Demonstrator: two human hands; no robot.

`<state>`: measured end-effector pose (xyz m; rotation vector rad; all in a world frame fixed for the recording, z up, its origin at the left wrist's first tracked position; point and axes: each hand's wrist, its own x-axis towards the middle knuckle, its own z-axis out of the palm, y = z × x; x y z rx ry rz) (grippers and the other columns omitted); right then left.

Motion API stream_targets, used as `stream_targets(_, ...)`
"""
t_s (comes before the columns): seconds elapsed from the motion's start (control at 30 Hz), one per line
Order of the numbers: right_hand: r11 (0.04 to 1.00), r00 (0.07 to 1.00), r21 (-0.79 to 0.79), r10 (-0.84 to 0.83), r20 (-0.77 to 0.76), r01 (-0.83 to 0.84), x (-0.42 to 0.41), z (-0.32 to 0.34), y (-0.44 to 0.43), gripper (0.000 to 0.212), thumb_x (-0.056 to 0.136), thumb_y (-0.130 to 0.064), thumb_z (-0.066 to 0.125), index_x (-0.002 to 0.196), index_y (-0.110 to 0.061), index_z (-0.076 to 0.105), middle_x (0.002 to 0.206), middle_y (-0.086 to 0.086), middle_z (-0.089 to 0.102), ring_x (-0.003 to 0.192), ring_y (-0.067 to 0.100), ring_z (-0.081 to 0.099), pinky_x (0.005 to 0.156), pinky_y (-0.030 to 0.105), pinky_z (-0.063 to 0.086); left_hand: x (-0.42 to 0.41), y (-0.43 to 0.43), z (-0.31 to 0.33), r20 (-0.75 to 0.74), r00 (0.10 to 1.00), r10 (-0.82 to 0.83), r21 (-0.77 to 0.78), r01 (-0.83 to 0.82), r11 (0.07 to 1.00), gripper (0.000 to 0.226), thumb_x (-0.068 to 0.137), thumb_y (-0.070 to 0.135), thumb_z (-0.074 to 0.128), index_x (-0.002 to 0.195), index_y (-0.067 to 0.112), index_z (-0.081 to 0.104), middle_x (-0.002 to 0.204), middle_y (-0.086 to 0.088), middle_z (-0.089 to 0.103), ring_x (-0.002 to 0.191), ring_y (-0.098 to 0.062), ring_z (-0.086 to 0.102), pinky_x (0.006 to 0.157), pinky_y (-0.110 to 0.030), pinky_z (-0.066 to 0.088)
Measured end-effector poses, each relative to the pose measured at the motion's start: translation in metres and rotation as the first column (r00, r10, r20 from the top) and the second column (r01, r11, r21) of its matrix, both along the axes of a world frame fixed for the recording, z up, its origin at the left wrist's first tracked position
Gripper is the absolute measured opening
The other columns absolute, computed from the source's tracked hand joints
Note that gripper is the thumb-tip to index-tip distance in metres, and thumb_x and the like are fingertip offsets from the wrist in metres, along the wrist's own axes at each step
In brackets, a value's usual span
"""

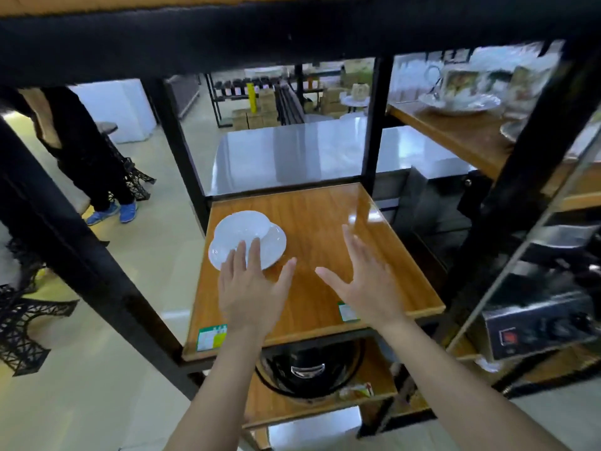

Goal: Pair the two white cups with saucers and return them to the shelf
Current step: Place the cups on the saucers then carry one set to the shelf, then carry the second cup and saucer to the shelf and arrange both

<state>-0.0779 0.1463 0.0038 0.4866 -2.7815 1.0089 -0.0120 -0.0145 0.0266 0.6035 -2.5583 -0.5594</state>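
Observation:
Two white saucers lie overlapping on the left part of a wooden shelf board: the upper saucer rests partly on the lower saucer. My left hand is open, palm down, with its fingertips over the near rim of the saucers. Over the bare middle of the board, my right hand hovers open with its fingers spread, holding nothing. No white cups are in view.
Black metal posts frame the shelf, and a black beam crosses overhead. A dark round appliance sits on the shelf below. A neighbouring shelf at right holds patterned cups and saucers. A person in blue shoes stands at left.

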Motion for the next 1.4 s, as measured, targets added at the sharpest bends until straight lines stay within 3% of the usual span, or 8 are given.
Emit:
stream_targets(0.27,0.987,0.982,0.036,-0.152,-0.113,0.157,0.102,-0.008,0.17,0.085,0.073,-0.081,0.026,0.142,-0.047,-0.01,0.156,0.0,0.023,0.14,0.018,0.023,0.11,0.043,0.021,0.066,0.153,-0.005,0.015,0.951,-0.307,0.097,0.305,0.948,0.072,0.084,0.062,0.04,0.144,0.021,0.033,0.152,-0.005,0.035,0.138,-0.025,0.029,0.112,-0.04,0.025)
stream_targets(0.37,0.95,0.946,0.078,-0.289,-0.146,0.303,0.151,-0.013,0.251,0.088,0.073,-0.082,0.024,0.145,-0.041,-0.007,0.154,0.003,0.029,0.138,0.021,0.029,0.108,0.044,0.027,0.094,0.231,-0.01,0.034,0.876,-0.481,0.088,0.476,0.875,0.07,0.086,0.061,0.043,0.144,0.025,0.034,0.152,-0.001,0.035,0.14,-0.02,0.028,0.114,-0.037,0.023)
stream_targets(0.47,0.878,0.871,0.071,-0.454,-0.186,0.473,0.205,-0.012,0.334,0.089,0.073,-0.074,0.035,0.148,-0.032,0.011,0.147,0.005,0.04,0.133,0.022,0.039,0.1,0.04,0.033,0.117,0.317,-0.008,0.015,0.779,-0.627,0.116,0.621,0.775,0.068,0.085,0.058,0.047,0.142,0.022,0.038,0.15,-0.003,0.039,0.139,-0.022,0.032,0.114,-0.038,0.025)
stream_targets(0.57,0.762,0.761,0.092,-0.614,-0.209,0.64,0.26,-0.007,0.415,0.088,0.074,-0.072,0.04,0.148,-0.03,0.017,0.146,0.006,0.042,0.132,0.022,0.04,0.098,0.04,0.034,0.143,0.403,-0.005,-0.029,0.648,-0.761,0.114,0.759,0.641,0.065,0.085,0.053,0.053,0.14,0.018,0.041,0.145,-0.008,0.046,0.134,-0.024,0.039,0.111,-0.039,0.03)
stream_targets(0.77,0.475,0.482,0.08,-0.86,-0.17,0.876,0.382,-0.001,0.545,0.085,0.079,-0.062,0.052,0.148,-0.032,0.011,0.146,0.005,0.039,0.133,0.022,0.035,0.104,0.042,0.03,0.201,0.558,-0.002,-0.041,0.331,-0.943,0.144,0.936,0.322,0.067,0.084,0.053,0.055,0.14,0.018,0.041,0.146,-0.006,0.044,0.135,-0.023,0.036,0.11,-0.035,0.027)
stream_targets(1.03,0.055,0.063,0.045,-0.981,-0.182,0.997,0.552,-0.003,0.686,0.083,0.081,-0.062,0.05,0.148,-0.033,0.01,0.149,0.005,0.036,0.138,0.019,0.028,0.105,0.045,0.027,0.304,0.755,-0.009,-0.065,-0.062,-0.996,0.195,0.978,-0.074,0.067,0.082,0.047,0.061,0.138,0.014,0.044,0.141,-0.012,0.05,0.129,-0.027,0.044,0.105,-0.033,0.028)
stream_targets(1.2,-0.145,-0.134,0.055,-0.979,-0.155,0.988,0.633,-0.001,0.78,0.085,0.079,-0.06,0.054,0.148,-0.029,0.015,0.143,0.009,0.044,0.134,0.024,0.037,0.103,0.049,0.036,0.358,0.869,-0.02,-0.074,-0.22,-0.973,0.231,0.945,-0.231,0.068,0.082,0.055,0.056,0.14,0.023,0.042,0.144,-0.003,0.047,0.132,-0.022,0.041,0.107,-0.036,0.032)
stream_targets(1.4,-0.31,-0.297,0.076,-0.943,-0.148,0.948,0.711,0.004,0.864,0.083,0.081,-0.06,0.052,0.147,-0.027,0.017,0.139,0.01,0.047,0.127,0.027,0.042,0.099,0.047,0.035,0.431,0.983,-0.022,-0.056,-0.361,-0.931,0.297,0.884,-0.361,0.07,0.082,0.06,0.051,0.142,0.027,0.037,0.148,0.0,0.042,0.136,-0.02,0.033,0.112,-0.041,0.027)
